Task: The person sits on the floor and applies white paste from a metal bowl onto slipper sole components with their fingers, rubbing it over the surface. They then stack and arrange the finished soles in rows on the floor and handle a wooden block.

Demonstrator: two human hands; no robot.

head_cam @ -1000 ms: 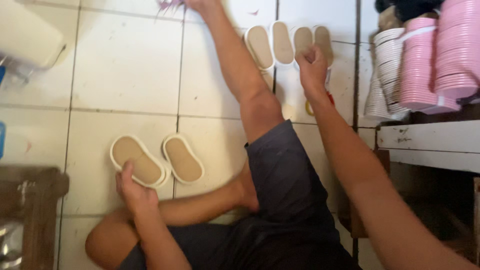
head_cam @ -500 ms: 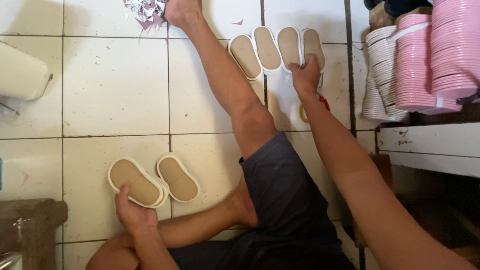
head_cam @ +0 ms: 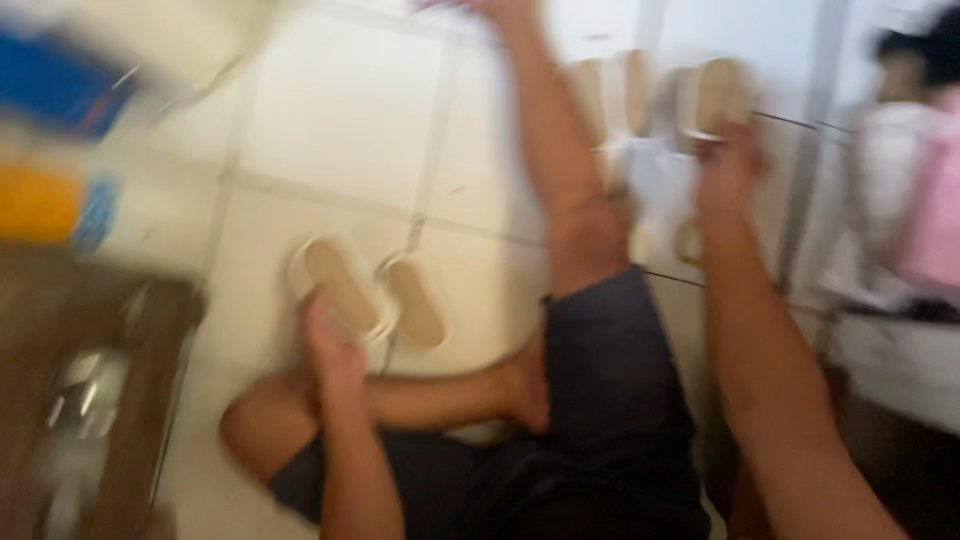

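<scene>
The view is heavily smeared by motion, so fine detail is lost. The left hand [head_cam: 335, 350] rests on the near end of a tan shoe sole with a white rim [head_cam: 338, 290], which lies flat on the white tiled floor [head_cam: 330, 130]; its fingers seem curled onto the rim, though whether they actually grip it I cannot tell. A second matching sole [head_cam: 415, 302] lies just beside the first, apart from the hand. The right hand [head_cam: 727, 165] reaches out to the far row of soles [head_cam: 650, 95] and closes around one of them [head_cam: 722, 95] (the blur hides the fingertips). The person sits on the floor, one bare leg [head_cam: 545, 130] stretched between the two groups of soles. Pink stacked goods [head_cam: 925, 220] stand at the right edge.
</scene>
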